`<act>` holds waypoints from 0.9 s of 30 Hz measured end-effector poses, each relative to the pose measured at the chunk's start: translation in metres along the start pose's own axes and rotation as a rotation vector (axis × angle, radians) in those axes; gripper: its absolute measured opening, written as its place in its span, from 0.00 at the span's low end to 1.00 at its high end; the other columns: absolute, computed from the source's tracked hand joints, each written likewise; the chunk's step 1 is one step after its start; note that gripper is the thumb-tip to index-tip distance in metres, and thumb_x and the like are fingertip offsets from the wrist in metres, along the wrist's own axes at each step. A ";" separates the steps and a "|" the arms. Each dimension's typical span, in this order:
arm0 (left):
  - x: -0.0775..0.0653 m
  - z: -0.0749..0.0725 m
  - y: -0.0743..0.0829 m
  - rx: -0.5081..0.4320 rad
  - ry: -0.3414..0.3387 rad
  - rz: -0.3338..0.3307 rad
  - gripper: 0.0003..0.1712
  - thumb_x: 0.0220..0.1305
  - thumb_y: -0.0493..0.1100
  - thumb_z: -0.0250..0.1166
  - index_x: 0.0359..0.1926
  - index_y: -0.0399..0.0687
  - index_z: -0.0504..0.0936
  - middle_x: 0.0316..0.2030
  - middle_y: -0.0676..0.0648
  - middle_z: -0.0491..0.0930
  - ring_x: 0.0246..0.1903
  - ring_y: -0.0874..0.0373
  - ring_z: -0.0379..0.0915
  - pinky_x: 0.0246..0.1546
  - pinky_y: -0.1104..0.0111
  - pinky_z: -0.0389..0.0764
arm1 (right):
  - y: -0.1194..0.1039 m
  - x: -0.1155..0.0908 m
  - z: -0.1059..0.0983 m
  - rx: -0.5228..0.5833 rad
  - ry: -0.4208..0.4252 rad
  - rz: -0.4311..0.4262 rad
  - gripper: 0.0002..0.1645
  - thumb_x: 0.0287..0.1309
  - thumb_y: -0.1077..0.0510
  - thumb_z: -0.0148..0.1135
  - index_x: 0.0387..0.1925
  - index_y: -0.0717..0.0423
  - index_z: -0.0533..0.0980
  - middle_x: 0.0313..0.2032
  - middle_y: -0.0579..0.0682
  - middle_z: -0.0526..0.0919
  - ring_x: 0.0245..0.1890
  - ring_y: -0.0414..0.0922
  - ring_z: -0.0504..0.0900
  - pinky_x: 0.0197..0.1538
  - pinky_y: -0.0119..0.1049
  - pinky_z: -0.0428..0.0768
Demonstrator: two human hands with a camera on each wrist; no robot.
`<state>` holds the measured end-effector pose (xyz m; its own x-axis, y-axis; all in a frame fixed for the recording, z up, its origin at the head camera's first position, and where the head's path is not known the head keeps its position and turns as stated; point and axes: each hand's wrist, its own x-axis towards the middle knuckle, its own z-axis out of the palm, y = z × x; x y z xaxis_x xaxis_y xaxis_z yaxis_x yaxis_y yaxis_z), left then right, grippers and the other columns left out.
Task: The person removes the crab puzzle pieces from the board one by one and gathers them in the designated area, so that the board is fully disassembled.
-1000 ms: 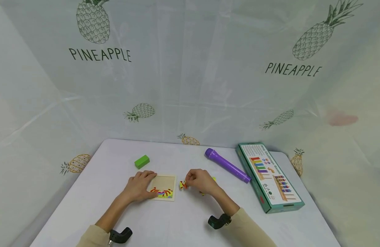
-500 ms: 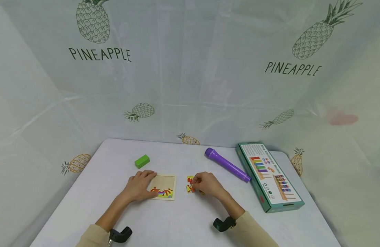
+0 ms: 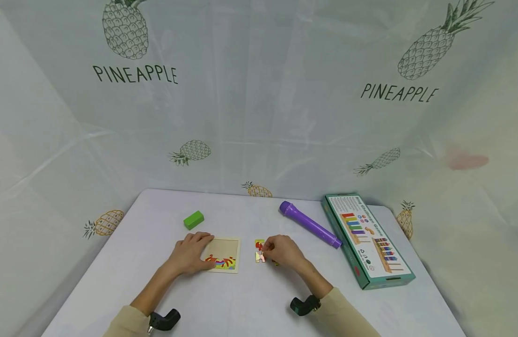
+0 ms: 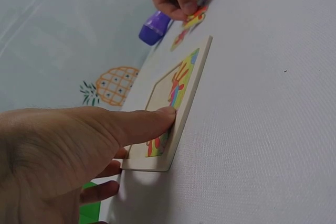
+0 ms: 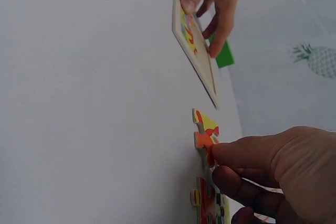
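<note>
My left hand (image 3: pixel 190 255) holds a square wooden puzzle board (image 3: pixel 225 247) on the table, thumb on its near side and fingers along its far left edge. In the left wrist view, the thumb rests over the fitted picture pieces (image 4: pixel 181 85); the rest of the board (image 4: pixel 161 92) is bare wood. To the right of the board, my right hand (image 3: pixel 284 250) pinches an orange and yellow jigsaw piece (image 5: pixel 203 140) between thumb and fingertips, just above the table. Other loose pieces (image 5: pixel 206 198) lie under and beside this hand, partly hidden by it.
A green block (image 3: pixel 193 220) lies behind the left hand. Farther back on the right are a purple microphone-shaped tube (image 3: pixel 309 224) and a green game box (image 3: pixel 370 238). The white table (image 3: pixel 250 304) meets a pineapple-print curtain (image 3: pixel 259 117) at its back edge.
My right hand has moved slightly right and nearer with the jigsaw piece, whose face now catches the light. The left hand and board have stayed put.
</note>
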<state>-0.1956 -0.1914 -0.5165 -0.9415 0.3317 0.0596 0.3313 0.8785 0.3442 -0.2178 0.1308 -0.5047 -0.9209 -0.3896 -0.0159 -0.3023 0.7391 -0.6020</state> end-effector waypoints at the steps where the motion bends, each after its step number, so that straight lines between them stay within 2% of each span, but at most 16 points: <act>1: 0.000 0.000 0.000 0.000 0.001 -0.001 0.45 0.50 0.60 0.76 0.67 0.45 0.75 0.64 0.44 0.72 0.63 0.39 0.65 0.54 0.37 0.68 | 0.000 0.000 0.001 -0.007 0.001 0.002 0.04 0.57 0.57 0.70 0.27 0.47 0.82 0.22 0.37 0.79 0.21 0.35 0.74 0.26 0.31 0.72; 7: -0.001 0.000 0.002 -0.010 0.010 -0.002 0.45 0.49 0.59 0.76 0.67 0.45 0.75 0.64 0.44 0.73 0.63 0.39 0.65 0.54 0.36 0.68 | -0.001 0.000 0.003 -0.037 0.001 0.029 0.05 0.57 0.55 0.71 0.27 0.47 0.82 0.23 0.37 0.79 0.22 0.36 0.73 0.26 0.31 0.72; 17: 0.000 0.000 0.004 -0.030 0.011 -0.022 0.43 0.49 0.57 0.77 0.66 0.48 0.76 0.64 0.45 0.73 0.63 0.40 0.65 0.54 0.37 0.67 | -0.006 0.001 0.003 -0.003 -0.006 0.027 0.06 0.59 0.55 0.70 0.28 0.48 0.82 0.24 0.38 0.79 0.24 0.37 0.73 0.26 0.31 0.72; 23: 0.001 0.003 0.005 -0.062 0.012 -0.043 0.42 0.48 0.56 0.77 0.65 0.51 0.77 0.64 0.45 0.72 0.63 0.39 0.63 0.56 0.36 0.65 | -0.018 0.004 0.010 0.011 -0.013 -0.035 0.03 0.58 0.56 0.71 0.31 0.50 0.83 0.23 0.37 0.78 0.23 0.35 0.73 0.28 0.29 0.71; 27: 0.001 0.003 0.005 -0.079 0.006 -0.074 0.45 0.46 0.56 0.77 0.66 0.49 0.75 0.64 0.45 0.72 0.63 0.39 0.63 0.56 0.36 0.63 | -0.032 0.005 0.022 0.012 -0.053 -0.069 0.08 0.57 0.55 0.72 0.39 0.51 0.86 0.24 0.37 0.77 0.25 0.34 0.72 0.32 0.29 0.70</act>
<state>-0.1951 -0.1856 -0.5177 -0.9636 0.2650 0.0365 0.2554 0.8707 0.4202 -0.2070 0.0934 -0.5032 -0.8834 -0.4684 -0.0157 -0.3615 0.7025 -0.6131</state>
